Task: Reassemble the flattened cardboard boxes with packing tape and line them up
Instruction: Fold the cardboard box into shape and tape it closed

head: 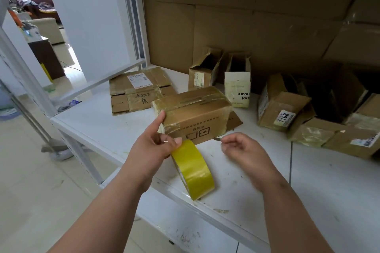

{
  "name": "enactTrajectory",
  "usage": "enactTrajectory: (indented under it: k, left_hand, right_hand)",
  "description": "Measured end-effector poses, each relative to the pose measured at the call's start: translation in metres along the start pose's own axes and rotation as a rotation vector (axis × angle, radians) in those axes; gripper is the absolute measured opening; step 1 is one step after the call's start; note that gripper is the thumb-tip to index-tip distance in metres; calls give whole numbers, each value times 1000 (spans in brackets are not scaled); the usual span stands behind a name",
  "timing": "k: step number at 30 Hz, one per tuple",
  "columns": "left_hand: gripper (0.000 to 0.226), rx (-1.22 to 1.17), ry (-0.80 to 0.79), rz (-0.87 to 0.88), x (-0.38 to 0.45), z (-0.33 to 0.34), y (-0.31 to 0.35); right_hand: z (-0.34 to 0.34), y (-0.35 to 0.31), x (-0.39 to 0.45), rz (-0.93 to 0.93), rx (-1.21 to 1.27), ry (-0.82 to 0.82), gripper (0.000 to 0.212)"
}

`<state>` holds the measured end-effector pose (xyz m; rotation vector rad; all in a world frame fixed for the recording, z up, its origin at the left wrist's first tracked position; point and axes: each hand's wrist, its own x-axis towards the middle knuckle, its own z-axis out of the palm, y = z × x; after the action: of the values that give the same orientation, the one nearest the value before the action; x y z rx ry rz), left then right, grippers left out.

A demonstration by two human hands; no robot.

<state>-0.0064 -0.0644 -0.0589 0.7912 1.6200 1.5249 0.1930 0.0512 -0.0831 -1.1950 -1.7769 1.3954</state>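
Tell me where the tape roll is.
The tape roll stands on edge near the front of the white shelf, just before the taped box, with the left hand holding its top.

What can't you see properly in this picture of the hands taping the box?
- Head view: the small dark thing pinched by the right hand is too small to name.
- The tape roll is partly covered by the left hand.
- The printing on the box is upside down and too small to read.
- The brown boxes at right are cut off by the picture's edge.
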Motion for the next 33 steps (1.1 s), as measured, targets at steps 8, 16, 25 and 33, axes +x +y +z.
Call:
enactTrajectory:
  k: [8, 16, 25, 33]
  left_hand:
    - [81, -22, 13, 14, -8, 8, 2]
    - [87, -116, -59, 24, -12, 12, -1]
    - [99, -209, -81, 16, -10, 16, -3]
    - [97, -248, -107, 36, -9, 14, -4]
  right_hand:
    - [9, 20, 31, 64, -1059, 107, 48]
    - [12, 11, 27, -1, -969, 238, 33]
    - [16, -57, 2, -325, -279, -83, 20]
    - [31, -89, 4, -332, -716, -224, 22]
